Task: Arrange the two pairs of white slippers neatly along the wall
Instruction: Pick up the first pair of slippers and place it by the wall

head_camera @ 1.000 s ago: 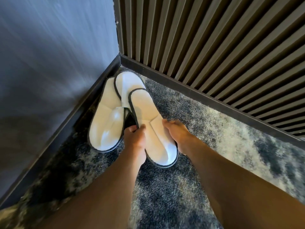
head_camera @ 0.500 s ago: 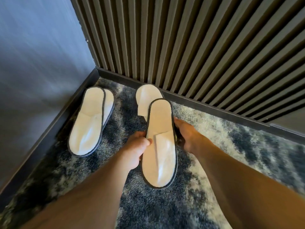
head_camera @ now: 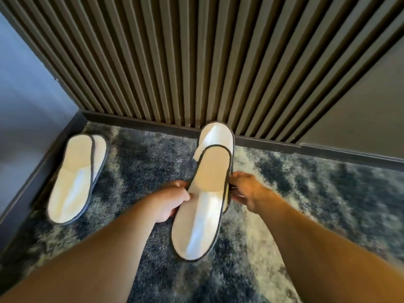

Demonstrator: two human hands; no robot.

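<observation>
Two white slippers with dark trim are stacked, one on top of the other, as a held pair [head_camera: 203,204] above the carpet. My left hand [head_camera: 172,200] grips its left edge and my right hand [head_camera: 244,189] grips its right edge. The lower slipper's far end [head_camera: 215,135] pokes out toward the slatted wall's baseboard. A second stacked pair [head_camera: 74,178] lies on the carpet at the left, beside the blue-grey wall.
A dark slatted wall [head_camera: 196,62] with a baseboard [head_camera: 140,123] runs across the back. A smooth blue-grey wall [head_camera: 26,101] stands at the left, meeting it in a corner. The mottled blue and cream carpet [head_camera: 306,193] covers the floor.
Both hands have carried the held pair to the right, away from the pair by the left wall. The two pairs now lie farther apart, and the view has shifted right.
</observation>
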